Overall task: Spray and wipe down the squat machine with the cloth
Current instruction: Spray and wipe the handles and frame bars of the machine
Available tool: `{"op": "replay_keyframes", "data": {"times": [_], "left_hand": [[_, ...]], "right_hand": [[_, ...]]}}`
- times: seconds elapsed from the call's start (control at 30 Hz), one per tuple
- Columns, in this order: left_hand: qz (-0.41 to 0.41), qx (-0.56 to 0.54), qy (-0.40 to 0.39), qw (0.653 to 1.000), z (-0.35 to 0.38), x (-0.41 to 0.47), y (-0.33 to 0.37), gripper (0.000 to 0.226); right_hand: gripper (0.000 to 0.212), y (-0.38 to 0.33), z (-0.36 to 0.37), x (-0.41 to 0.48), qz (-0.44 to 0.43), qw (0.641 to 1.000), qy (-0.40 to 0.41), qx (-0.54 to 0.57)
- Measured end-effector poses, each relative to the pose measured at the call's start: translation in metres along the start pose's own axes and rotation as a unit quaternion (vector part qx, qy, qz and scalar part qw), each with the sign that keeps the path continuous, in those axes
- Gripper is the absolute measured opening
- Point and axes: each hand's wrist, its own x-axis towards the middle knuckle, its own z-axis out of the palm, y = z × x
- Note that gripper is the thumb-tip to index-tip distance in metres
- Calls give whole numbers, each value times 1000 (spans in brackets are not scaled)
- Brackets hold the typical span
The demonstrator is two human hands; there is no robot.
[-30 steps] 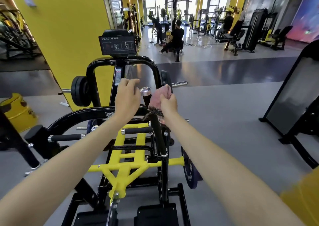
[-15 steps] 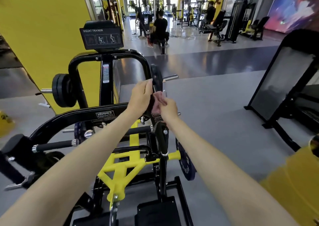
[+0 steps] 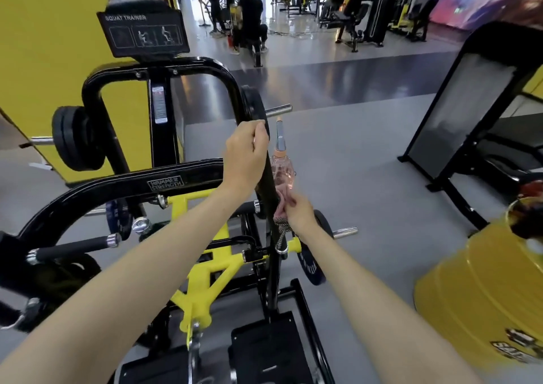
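left hand point(image 3: 246, 151) grips the top of the squat machine's point(image 3: 164, 182) black upright handle point(image 3: 272, 278). right hand point(image 3: 298, 212), lower and apart, pinches the pink cloth point(image 3: 281, 197) against it. spray bottle point(image 3: 283, 170) sits just beside the handle; which hand carries it cannot be told. risks: an insecurely held bottle drops; the cloth snags on the cord wrap point(image 3: 279, 229).

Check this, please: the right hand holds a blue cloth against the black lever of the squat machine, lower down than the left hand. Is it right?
Not quite: the cloth is pink, not blue. The head view shows the right hand holding it against the black lever, lower down than the left hand.
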Motion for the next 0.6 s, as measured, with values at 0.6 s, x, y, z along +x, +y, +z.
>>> {"op": "replay_keyframes", "data": {"times": [0.6], "left_hand": [[-8, -43, 110, 993, 13, 1, -10, 37]], "right_hand": [[28, 82, -4, 29, 157, 976, -132, -72]]}}
